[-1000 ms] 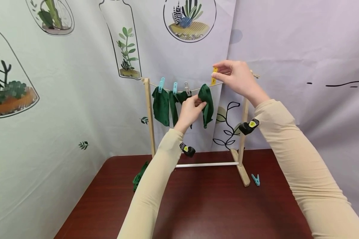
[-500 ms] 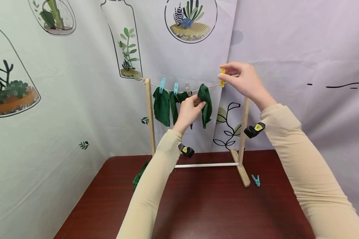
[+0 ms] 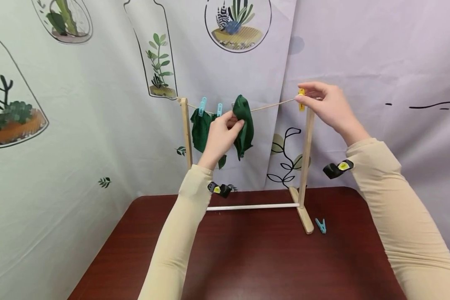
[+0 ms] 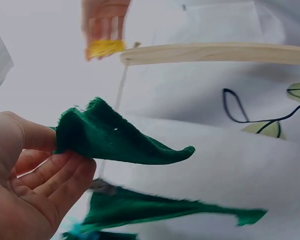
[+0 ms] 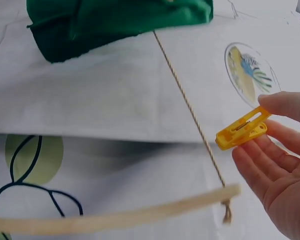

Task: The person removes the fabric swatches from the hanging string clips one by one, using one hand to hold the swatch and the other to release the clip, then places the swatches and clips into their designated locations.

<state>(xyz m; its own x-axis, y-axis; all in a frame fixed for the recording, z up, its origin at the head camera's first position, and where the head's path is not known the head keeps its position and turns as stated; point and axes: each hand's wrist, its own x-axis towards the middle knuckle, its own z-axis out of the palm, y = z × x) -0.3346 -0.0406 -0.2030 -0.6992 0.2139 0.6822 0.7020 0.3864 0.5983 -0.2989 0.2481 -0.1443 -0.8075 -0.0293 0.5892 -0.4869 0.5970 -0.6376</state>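
Note:
My left hand [image 3: 222, 135] pinches a small green cloth [image 3: 244, 129] by its upper left edge, in front of the string line [image 3: 271, 106]. The cloth hangs folded from my thumb and fingers. At the right end of the line, near the top of the wooden post, my right hand [image 3: 330, 104] pinches a yellow clothespin [image 5: 244, 129]. Its tip lies close beside the string in the right wrist view. Another green cloth [image 3: 200, 131] hangs from the line at left under a blue clothespin [image 3: 202, 106]. A further hung cloth [image 4: 140, 206] is partly hidden behind my left hand in the head view.
A second blue clothespin [image 3: 219, 109] sits on the line. The wooden posts [image 3: 306, 158] stand on the dark red table [image 3: 255, 254], joined low down by a white rod [image 3: 258, 207]. A loose blue clothespin [image 3: 321, 226] lies right of the stand's foot.
My right hand has moved right along the line with the yellow clothespin. My left hand has shifted left with the green cloth, covering the middle hung cloth. My left sleeve now hides the green bundle.

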